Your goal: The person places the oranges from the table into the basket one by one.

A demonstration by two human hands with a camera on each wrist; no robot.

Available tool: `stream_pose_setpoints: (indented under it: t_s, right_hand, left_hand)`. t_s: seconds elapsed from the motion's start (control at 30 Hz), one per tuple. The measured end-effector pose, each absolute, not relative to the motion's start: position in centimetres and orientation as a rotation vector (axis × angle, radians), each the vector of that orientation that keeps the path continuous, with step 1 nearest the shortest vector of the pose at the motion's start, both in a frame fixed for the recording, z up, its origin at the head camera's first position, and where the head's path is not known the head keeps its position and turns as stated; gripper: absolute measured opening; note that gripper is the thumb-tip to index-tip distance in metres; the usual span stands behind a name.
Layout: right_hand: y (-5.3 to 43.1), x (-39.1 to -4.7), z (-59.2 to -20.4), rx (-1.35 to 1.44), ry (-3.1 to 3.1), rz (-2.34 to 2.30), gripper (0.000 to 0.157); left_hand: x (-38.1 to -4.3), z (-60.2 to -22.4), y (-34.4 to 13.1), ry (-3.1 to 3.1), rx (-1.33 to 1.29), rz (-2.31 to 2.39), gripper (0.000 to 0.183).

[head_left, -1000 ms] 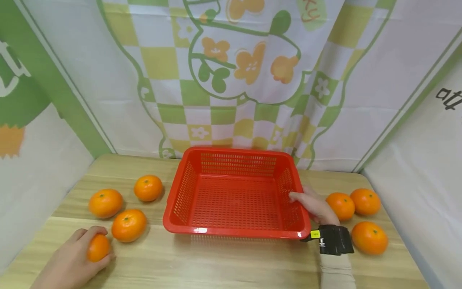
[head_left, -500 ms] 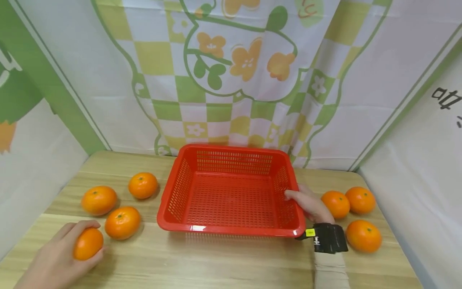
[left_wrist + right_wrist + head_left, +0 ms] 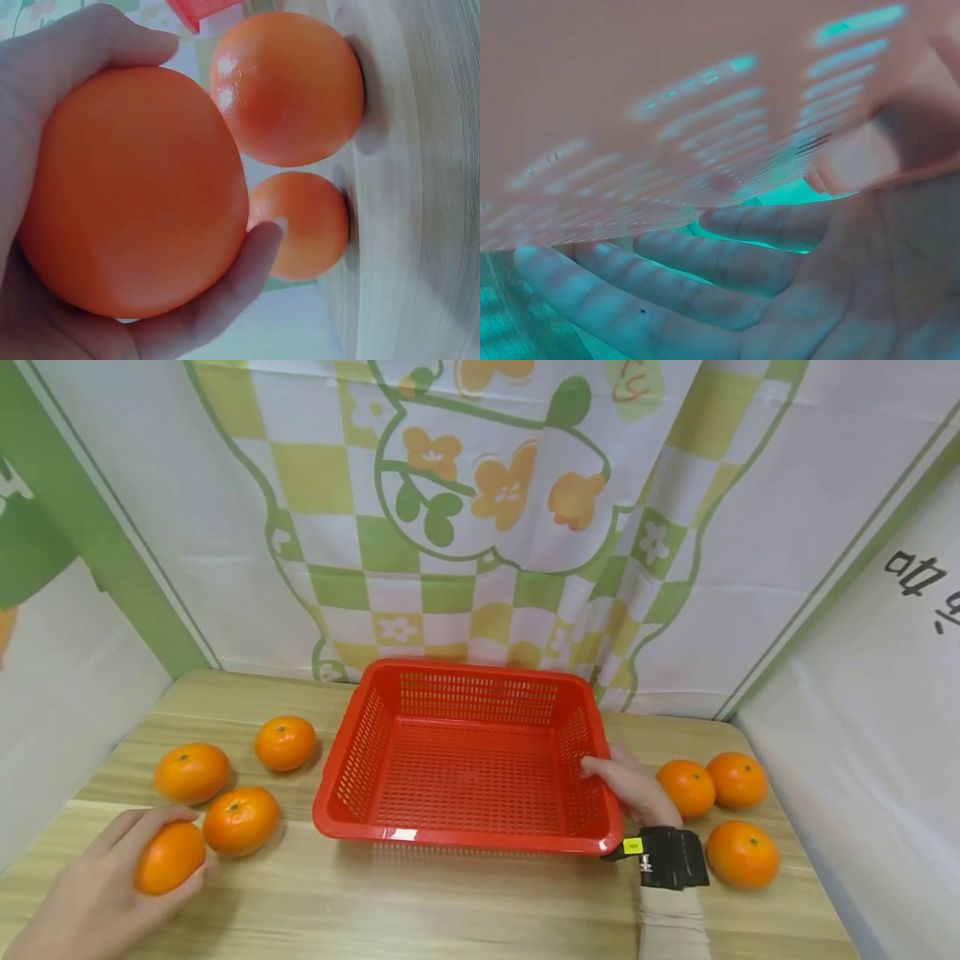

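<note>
My left hand (image 3: 105, 881) grips a mandarin orange (image 3: 171, 857) at the lower left. In the left wrist view, thumb and fingers curl round this mandarin (image 3: 139, 195), which is held off the table. Just beyond it lie three more mandarins, the nearest (image 3: 242, 821) close to my fingertips. A red plastic basket (image 3: 468, 842) with slotted walls stands in the middle, nothing inside it. My right hand (image 3: 636, 789) holds its right side, the thumb over the rim. In the right wrist view, the fingers (image 3: 705, 292) stretch along the outside of the slotted wall (image 3: 630, 172).
Three mandarins (image 3: 741, 854) lie on the right of the wooden table (image 3: 420, 910), beside my right wrist. A checked, flowered cloth (image 3: 480, 527) hangs behind the basket. White panels (image 3: 862, 718) close off the left and right sides.
My left hand has lifted the mandarin a little, and more of the fruit shows now. The whole head view has shifted slightly. My right hand stays on the basket's side.
</note>
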State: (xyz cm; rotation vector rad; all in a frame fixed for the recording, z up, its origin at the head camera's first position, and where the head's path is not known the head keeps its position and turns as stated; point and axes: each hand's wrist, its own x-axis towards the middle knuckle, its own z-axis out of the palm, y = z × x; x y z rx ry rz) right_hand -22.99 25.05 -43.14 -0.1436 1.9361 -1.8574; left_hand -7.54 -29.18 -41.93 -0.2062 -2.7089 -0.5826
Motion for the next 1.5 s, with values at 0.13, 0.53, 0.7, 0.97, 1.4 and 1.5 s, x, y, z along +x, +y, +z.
stream_pose_setpoints:
  t_s: [0.13,0.53,0.7,0.97,1.4,1.5]
  right_hand:
    - [25.1,-23.0,-43.1,-0.148,1.947,-1.858,0.044]
    - [25.2,-22.9,-43.3,-0.155,1.882,-1.879,0.047]
    - [25.2,-22.9,-43.1,-0.134,1.894,-1.854,0.048]
    - [25.3,-23.0,-43.2,-0.141,1.897,-1.865,0.049]
    - [25.3,-23.1,-43.3,-0.139,1.924,-1.873,0.047]
    - [25.2,-23.1,-43.3,-0.113,1.931,-1.86,0.047]
  left_hand:
    - [-8.2,-41.6,-28.9,-2.701,-0.324,-0.539,0.065]
    - [-9.8,-40.0,-27.6,-2.674,-0.563,-0.502,0.063]
    - [-9.7,-39.0,-26.3,-2.658,-0.634,-0.477,0.06]
    - [-9.5,-37.0,-23.3,-2.597,-0.842,-0.416,0.05]
    - [-9.8,-34.4,-17.5,-2.386,-1.083,-0.569,0.042]
    - [-10.1,-34.5,-16.6,-2.395,-1.109,-0.561,0.045]
